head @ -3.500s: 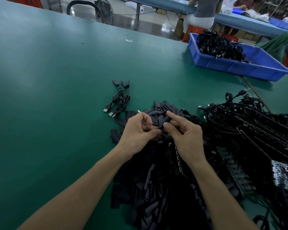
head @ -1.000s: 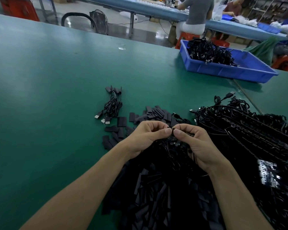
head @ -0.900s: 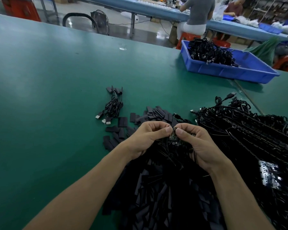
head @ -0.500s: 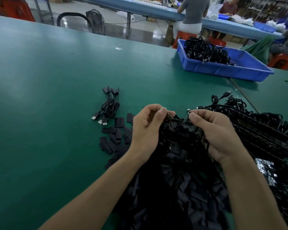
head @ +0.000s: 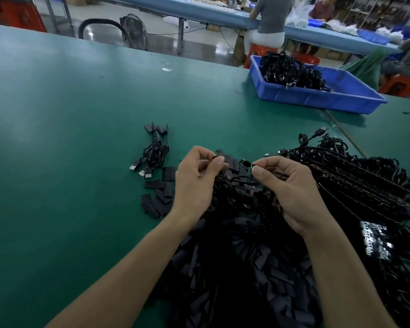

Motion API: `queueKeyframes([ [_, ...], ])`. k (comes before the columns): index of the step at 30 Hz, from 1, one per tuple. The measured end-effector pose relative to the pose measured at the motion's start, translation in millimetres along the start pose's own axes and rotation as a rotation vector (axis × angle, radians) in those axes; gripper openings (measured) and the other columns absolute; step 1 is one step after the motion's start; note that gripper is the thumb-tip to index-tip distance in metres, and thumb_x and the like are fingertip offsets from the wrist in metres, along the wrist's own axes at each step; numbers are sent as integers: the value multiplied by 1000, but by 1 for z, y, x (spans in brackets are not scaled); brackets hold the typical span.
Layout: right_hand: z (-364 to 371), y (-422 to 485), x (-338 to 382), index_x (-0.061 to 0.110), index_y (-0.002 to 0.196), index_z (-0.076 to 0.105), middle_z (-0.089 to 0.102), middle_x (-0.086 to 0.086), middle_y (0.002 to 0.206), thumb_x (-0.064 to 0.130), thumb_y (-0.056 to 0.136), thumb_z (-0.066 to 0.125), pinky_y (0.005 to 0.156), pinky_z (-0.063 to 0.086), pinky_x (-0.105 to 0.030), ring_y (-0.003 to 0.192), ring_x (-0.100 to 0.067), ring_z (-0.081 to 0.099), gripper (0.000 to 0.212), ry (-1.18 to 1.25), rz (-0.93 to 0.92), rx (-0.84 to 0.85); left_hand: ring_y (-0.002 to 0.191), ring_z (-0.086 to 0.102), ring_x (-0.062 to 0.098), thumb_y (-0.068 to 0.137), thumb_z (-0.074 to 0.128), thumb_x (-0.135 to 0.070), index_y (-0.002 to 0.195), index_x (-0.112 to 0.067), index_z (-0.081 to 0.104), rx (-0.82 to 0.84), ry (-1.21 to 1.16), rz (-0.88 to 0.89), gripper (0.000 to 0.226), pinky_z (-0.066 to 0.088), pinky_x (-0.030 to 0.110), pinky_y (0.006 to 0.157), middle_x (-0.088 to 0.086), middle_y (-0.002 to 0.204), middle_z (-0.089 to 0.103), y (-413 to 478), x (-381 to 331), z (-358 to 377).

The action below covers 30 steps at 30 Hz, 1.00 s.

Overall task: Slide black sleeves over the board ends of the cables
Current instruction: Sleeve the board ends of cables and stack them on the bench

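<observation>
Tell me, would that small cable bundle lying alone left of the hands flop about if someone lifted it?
Probably floppy: the cable bundle is thin wire in loose coils, so its ends would likely dangle. It looks light for its size. Its flat USB plugs seem unlikely to roll.

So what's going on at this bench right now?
A person is sleeving cables. The left hand pinches a small black sleeve; the right hand pinches a cable's board end, held just apart from it, so the sleeve is not yet on. Loose sleeves are heaped beneath the hands, a cable pile sits to their right, and a small cable bundle lies left on the green table.
</observation>
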State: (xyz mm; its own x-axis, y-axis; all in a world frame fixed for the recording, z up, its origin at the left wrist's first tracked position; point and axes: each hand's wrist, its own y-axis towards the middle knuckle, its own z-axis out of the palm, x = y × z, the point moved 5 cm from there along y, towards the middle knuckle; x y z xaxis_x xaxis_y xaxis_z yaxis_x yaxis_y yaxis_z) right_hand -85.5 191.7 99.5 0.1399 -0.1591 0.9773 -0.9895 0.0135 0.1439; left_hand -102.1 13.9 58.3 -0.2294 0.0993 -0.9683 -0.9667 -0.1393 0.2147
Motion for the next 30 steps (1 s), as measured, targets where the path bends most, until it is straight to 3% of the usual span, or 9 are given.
queueKeyframes([
  [5, -3, -1, 5, 17, 83, 72, 70, 10, 79, 11, 80, 77, 79, 52, -17, 81, -4, 64, 8, 12, -18, 28, 76, 64, 16, 91, 72, -14, 82, -19, 62, 411, 93, -129, 15, 52, 31, 76, 17, 89, 75, 8, -3, 3],
  [7, -3, -3, 6, 20, 80, 74, 70, 8, 79, 21, 71, 79, 75, 54, -18, 78, -6, 64, 10, 113, -8, 77, 79, 69, 17, 94, 68, -12, 85, -16, 59, 479, 136, -158, 13, 55, 30, 75, 12, 88, 77, 7, -2, 5],
  [11, -7, -9, 7, 20, 73, 77, 71, 0, 73, 22, 60, 85, 61, 56, -19, 63, -8, 66, 15, 302, 59, 188, 76, 75, 29, 104, 53, -11, 91, -10, 47, 208, 19, -230, 14, 60, 34, 63, 7, 86, 77, 12, 2, -6],
  [15, -16, -13, 6, 21, 67, 76, 69, 3, 68, 23, 58, 85, 61, 51, -15, 62, -4, 63, 13, 78, 66, 230, 71, 74, 25, 106, 46, -14, 95, -16, 41, 17, -188, -119, 13, 59, 33, 57, 6, 87, 77, 11, -7, -17],
  [17, -24, -12, 3, 22, 65, 75, 68, 4, 67, 15, 67, 82, 63, 50, -13, 63, -4, 62, 9, -13, 91, 178, 72, 75, 26, 106, 47, -15, 96, -19, 43, -67, -217, 2, 12, 61, 39, 59, 5, 87, 77, 12, -17, -24],
  [20, -36, -9, -3, 20, 65, 75, 69, 6, 65, 4, 77, 77, 61, 50, -11, 63, -2, 63, 21, -243, 128, 64, 67, 73, 26, 104, 52, -16, 96, -23, 49, -124, -222, 148, 12, 61, 42, 64, 5, 81, 75, 13, -32, -33],
  [23, -19, -10, -1, 21, 69, 77, 73, 4, 68, 12, 77, 81, 57, 49, -12, 60, -4, 65, 12, -403, 194, 322, 59, 68, 23, 97, 63, -21, 95, -20, 60, -46, -281, 117, 4, 59, 34, 64, 5, 75, 74, 16, -41, -37],
  [26, 6, -18, -3, 20, 76, 80, 74, 1, 72, 23, 80, 84, 61, 47, -15, 64, -5, 65, 6, -531, 221, 660, 64, 70, 21, 88, 64, -27, 100, -16, 70, 86, -271, -44, 16, 60, 32, 69, 4, 79, 75, 19, -34, -36],
  [30, 24, -20, -8, 24, 82, 80, 56, 0, 62, 61, 83, 71, 61, 42, -18, 58, -16, 50, 39, -645, 251, 830, 81, 68, 19, 102, 49, -1, 111, -16, 70, 194, -189, -152, 28, 60, 35, 85, 0, 89, 74, 22, -12, -37],
])
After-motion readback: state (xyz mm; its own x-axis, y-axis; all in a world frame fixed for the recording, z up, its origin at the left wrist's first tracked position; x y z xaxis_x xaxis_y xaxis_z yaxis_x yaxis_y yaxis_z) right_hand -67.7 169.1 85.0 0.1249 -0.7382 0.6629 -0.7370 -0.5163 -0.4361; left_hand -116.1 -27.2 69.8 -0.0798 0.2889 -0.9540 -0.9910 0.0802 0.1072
